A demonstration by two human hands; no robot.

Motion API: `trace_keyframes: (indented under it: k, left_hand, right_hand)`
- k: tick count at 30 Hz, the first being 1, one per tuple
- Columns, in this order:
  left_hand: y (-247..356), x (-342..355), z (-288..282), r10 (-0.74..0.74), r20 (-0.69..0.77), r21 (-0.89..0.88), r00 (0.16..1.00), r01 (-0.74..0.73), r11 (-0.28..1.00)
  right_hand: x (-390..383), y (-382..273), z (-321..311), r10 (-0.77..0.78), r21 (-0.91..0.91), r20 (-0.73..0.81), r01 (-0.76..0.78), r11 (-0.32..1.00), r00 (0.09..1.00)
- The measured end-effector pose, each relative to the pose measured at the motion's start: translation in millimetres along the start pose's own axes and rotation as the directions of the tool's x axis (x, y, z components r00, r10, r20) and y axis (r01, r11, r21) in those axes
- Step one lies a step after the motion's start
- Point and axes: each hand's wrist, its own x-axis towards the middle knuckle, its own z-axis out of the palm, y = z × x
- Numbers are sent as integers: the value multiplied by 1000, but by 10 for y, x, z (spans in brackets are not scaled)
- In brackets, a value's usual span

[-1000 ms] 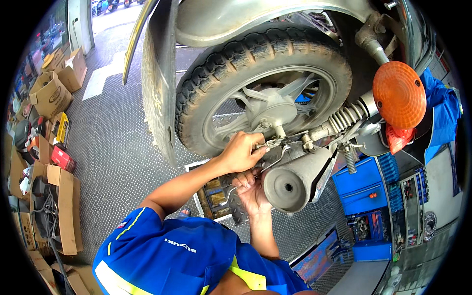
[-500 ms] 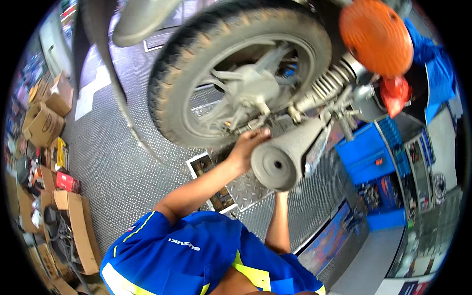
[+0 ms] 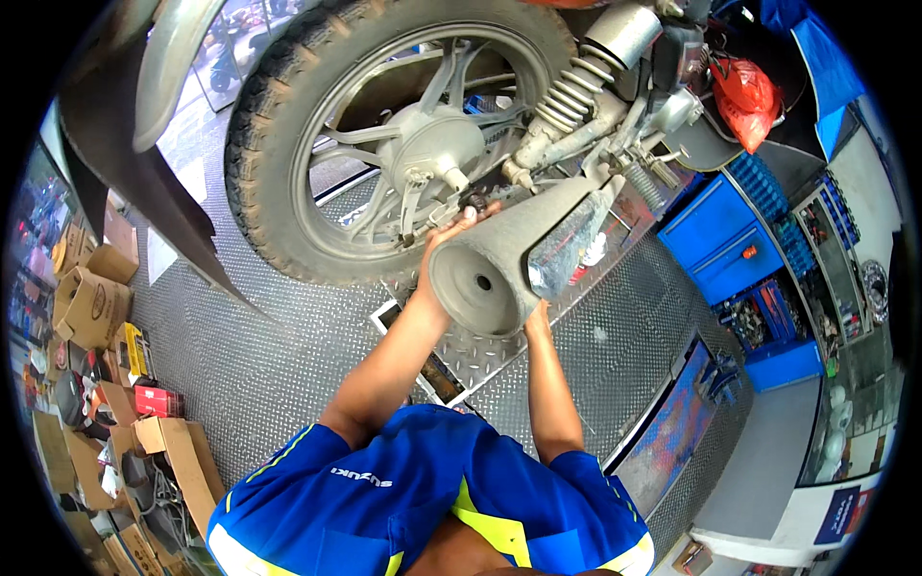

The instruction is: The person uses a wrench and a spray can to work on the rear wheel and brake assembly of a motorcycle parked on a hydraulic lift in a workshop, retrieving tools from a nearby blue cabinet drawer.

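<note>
A motorcycle's rear wheel (image 3: 252, 192) with a knobbly tyre stands at the upper middle, its grey hub (image 3: 437, 144) facing me. The dusty exhaust muffler (image 3: 480, 259) points its round end toward me. My left hand (image 3: 444, 234) reaches past the muffler's left side to the axle, fingers closed around a small dark round part (image 3: 474, 201) at its end. My right hand (image 3: 538, 315) is at the muffler's lower right side. Its fingers are hidden behind the muffler, so I cannot see what they touch. The shock absorber (image 3: 569, 98) rises above the swingarm.
A hanging mudguard flap (image 3: 182, 221) is left of the wheel. Cardboard boxes (image 3: 91, 302) line the left side. Blue tool drawers (image 3: 722, 240) stand at the right. Below the bike, the chequered metal floor has a framed opening (image 3: 444, 379). A red plastic-like piece (image 3: 747, 104) hangs upper right.
My view has shifted, so the wheel and muffler sit further left. My left hand stays by the axle. The right hand remains at the muffler's underside, and the orange lamp has mostly left the view.
</note>
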Motion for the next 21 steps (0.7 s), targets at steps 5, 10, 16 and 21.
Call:
trace_keyframes:
  k: [5, 10, 16, 21]
  left_hand:
    - [16, 118, -38, -92, 111, -9, 990, 94, 996]
    - [3, 143, -128, 74, -17, 179, 997, -70, 981]
    - [-61, 66, -262, 193, 226, 101, 955, -220, 970]
    - [73, -31, -88, 7, 27, 188, 1000, -12, 982]
  right_hand:
    - [-41, -255, 15, 83, 606, 90, -121, 786, 992]
    - [-222, -427, -111, 95, 854, 181, -205, 478, 979]
    - [-447, -522, -235, 113, 897, 190, -219, 385, 975]
    - [-541, -488, -247, 146, 877, 155, -204, 435, 977]
